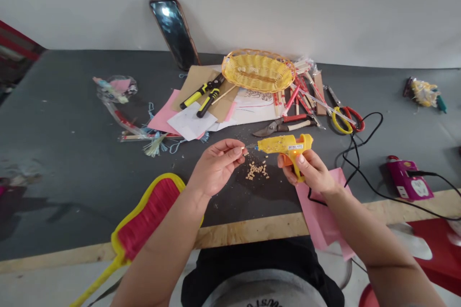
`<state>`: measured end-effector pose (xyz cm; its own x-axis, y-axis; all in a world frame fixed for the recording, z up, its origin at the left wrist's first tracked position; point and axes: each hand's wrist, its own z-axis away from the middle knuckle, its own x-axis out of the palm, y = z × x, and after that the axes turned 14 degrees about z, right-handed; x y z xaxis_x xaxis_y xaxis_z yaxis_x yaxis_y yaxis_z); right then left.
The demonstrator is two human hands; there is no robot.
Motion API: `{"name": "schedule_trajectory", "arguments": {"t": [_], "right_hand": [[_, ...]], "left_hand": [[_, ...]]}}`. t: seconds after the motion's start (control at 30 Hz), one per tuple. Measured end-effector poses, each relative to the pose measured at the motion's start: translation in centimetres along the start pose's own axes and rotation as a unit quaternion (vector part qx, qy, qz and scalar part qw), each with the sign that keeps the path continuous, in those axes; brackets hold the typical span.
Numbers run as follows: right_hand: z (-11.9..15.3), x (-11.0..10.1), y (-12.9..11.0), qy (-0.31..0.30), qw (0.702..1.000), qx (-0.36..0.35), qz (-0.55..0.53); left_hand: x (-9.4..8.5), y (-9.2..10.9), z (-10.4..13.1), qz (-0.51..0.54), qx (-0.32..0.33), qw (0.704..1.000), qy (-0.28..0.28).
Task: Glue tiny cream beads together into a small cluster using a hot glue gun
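Wrapped around the handle of a yellow hot glue gun (pixel 283 144) is my right hand (pixel 312 170), with a finger by the orange trigger. The gun's blue-tipped nozzle points left toward my left hand (pixel 220 163). Thumb and forefinger of that hand pinch a tiny pale wooden piece (pixel 243 148), right at the nozzle; whether the two touch I cannot tell. Below, on the dark table, lies a small pile of cut wooden bits (pixel 257 170). A black cord runs from the gun to the right.
Behind my hands are pruning shears (pixel 284 125), a yellow wicker basket (pixel 258 73), yellow-black pliers (pixel 205 93), scissors (pixel 347 120) and papers (pixel 192 121). A phone (pixel 175 31) leans on the wall. A red-and-yellow fan-shaped thing (pixel 151 211) lies left, a purple power box (pixel 410 180) right.
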<state>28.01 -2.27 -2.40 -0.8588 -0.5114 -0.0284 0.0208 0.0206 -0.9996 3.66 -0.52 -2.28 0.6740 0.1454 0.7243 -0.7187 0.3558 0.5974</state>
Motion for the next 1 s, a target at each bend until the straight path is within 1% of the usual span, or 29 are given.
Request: {"name": "schedule_trajectory", "arguments": {"t": [0.27, 0.47, 0.87, 1.0], "right_hand": [[-0.10, 0.33, -0.04, -0.003, 1.000, -0.011, -0.004], [-0.02, 0.27, 0.07, -0.002, 1.000, 0.004, 0.010], [-0.07, 0.22, 0.28, -0.010, 1.000, -0.007, 0.014], [-0.05, 0.22, 0.26, -0.007, 1.000, 0.002, 0.027]], "left_hand": [[0.26, -0.03, 0.11, 0.002, -0.002, 1.000, 0.009], [0.28, -0.03, 0.17, -0.005, -0.002, 1.000, 0.010], [0.29, 0.00, 0.19, -0.010, -0.008, 1.000, 0.013], [0.23, -0.03, 0.19, -0.007, -0.008, 1.000, 0.017]]}}
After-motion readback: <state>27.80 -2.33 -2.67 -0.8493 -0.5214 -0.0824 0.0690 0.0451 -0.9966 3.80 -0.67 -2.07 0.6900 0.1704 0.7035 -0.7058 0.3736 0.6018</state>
